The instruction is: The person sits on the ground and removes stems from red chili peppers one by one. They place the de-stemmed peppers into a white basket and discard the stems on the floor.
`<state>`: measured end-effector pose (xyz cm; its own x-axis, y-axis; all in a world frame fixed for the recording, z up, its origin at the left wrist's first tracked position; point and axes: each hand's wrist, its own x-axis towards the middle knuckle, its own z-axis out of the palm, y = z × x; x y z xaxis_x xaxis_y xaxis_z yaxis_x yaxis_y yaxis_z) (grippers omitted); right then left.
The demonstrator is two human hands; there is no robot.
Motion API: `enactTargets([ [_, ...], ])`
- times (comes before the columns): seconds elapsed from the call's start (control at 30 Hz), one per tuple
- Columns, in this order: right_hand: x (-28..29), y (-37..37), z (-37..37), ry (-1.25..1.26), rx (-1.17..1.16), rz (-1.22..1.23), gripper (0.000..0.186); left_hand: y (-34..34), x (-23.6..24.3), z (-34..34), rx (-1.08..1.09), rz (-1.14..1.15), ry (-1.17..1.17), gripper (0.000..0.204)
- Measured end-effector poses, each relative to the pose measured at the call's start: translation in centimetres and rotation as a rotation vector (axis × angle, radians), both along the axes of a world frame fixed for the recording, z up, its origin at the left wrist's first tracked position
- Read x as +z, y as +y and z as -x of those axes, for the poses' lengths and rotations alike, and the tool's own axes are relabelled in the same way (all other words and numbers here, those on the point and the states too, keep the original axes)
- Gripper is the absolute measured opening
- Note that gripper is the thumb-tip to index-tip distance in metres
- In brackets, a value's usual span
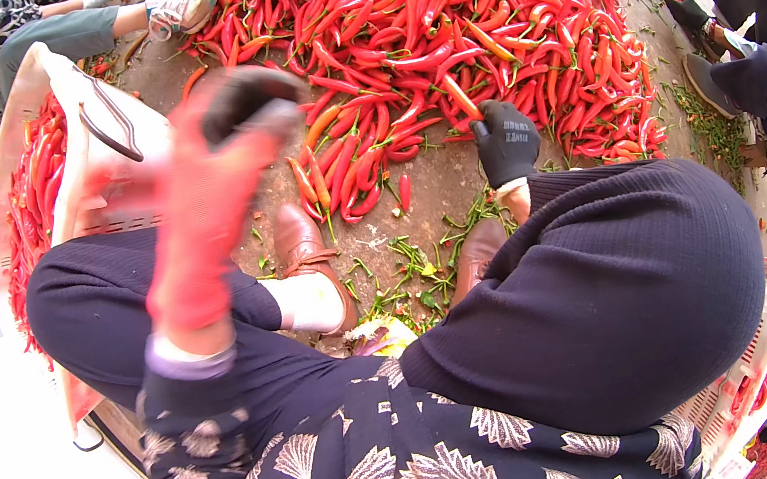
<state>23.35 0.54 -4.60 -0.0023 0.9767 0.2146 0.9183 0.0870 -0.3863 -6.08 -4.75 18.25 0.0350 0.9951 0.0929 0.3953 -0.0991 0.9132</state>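
Note:
A large heap of red chili peppers (pixel 431 39) spreads over the ground before me. My right hand (pixel 506 140), in a black glove, is at the near edge of the heap. Its fingers are closed on an orange-red chili pepper (pixel 458 97), which points up and away to the left. My left hand (pixel 231 148), in a red glove with dark fingertips, is raised between the heap and the basket. Motion smears it, so its fingers and anything in them do not show plainly.
At left stands a pale basket (pixel 52 77) of red chilies. Green stems (pixel 415 275) litter the ground between my brown shoes (pixel 303 243). Other people sit at upper left and at right, where a black-gloved hand (pixel 685 8) shows. More crates (pixel 741 372) stand at lower right.

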Motion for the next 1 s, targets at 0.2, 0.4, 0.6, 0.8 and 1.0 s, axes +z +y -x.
enactTargets([
  [0.2,3.6,-5.0,1.8,-0.072,0.19,-0.102,0.021,0.6,-16.2,-9.5,0.089,0.862,-0.834,0.019],
  [0.4,4.2,-6.4,3.0,-0.085,0.332,-0.134,0.024,0.6,-21.6,-8.1,-0.045,0.753,-0.996,0.024],
  [0.6,4.4,-6.0,3.3,-0.175,0.394,0.038,0.03,0.5,-22.4,-6.3,-0.151,0.739,-1.012,0.026],
  [0.8,2.6,-7.6,3.9,-0.223,0.531,0.262,0.021,1.3,-21.6,-5.7,-0.187,0.819,-0.39,0.026],
  [1.0,-0.9,-9.0,4.7,-0.18,0.753,0.437,0.019,4.5,-18.7,-2.1,0.155,0.528,-0.743,0.009],
])
